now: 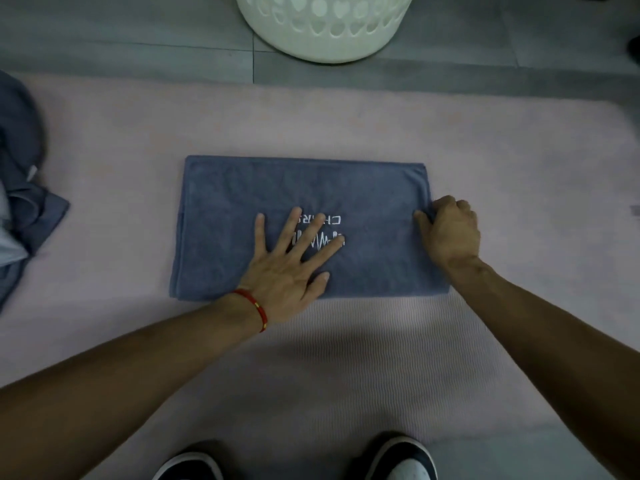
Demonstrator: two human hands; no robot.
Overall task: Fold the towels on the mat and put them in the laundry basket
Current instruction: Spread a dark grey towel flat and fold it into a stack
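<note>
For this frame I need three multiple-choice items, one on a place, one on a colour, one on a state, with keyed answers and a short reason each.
1. Where does the white perforated plastic laundry basket stand?
A. On the grey tiled floor beyond the pink mat
B. On the folded towel
C. Beside the shoes

2. What colour is the cord bracelet on the left wrist?
A. Green
B. Red
C. White

3. What is the right hand doing?
A. Lying flat on the mat
B. Holding the basket
C. Gripping the right edge of the blue-grey folded towel

Answers: 1 A, the basket sits on floor tiles past the pink ribbed mat's far edge. 2 B, the cord is red with yellow beads. 3 C, its fingers curl around the towel's edge while the left hand presses flat.
</note>
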